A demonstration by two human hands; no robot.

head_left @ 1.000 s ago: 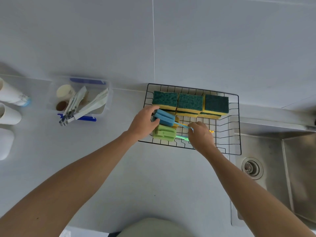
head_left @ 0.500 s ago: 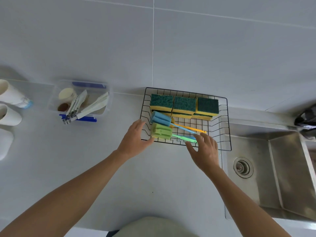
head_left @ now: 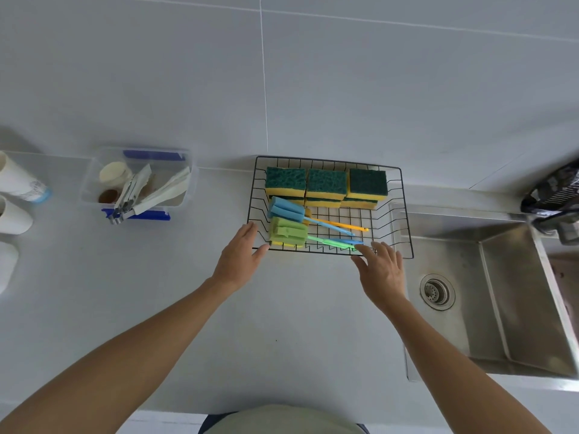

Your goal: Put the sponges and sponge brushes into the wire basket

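1. The counter (head_left: 156, 308) under my arms is a pale grey, smooth slab with nothing on it directly in front of me; behind it rises a wall of large grey tiles (head_left: 376, 89) with thin pale joints.
2. To my right a stainless steel sink (head_left: 501, 292) is set into the counter, its round drain strainer (head_left: 437, 291) near the left wall of the basin. A dark patterned object (head_left: 554, 189) sits at the sink's far right corner — too blurred to identify.
3. The wire basket (head_left: 404, 214) stands against the wall between my hands and the tiles. Along its back row lie the sponges (head_left: 326, 184), yellow with dark green scouring tops, in three stacks side by side.
4. In front of them lie the sponge brushes (head_left: 288, 228) — a blue head and a green head at the left, thin blue, orange and green handles running right across the basket floor.
5. My left hand (head_left: 239, 260) is open and empty, fingers spread, its tips at the basket's front left corner.
6. My right hand (head_left: 382, 270) is likewise open and holding nothing, fingertips near the front rim by the handle ends.
7. Far left, a clear plastic tub (head_left: 94, 183) with blue clips holds small utensils, and white cups (head_left: 15, 195) lie beside it.
8. One cup carries a bluish printed band; I cannot read any writing on it.
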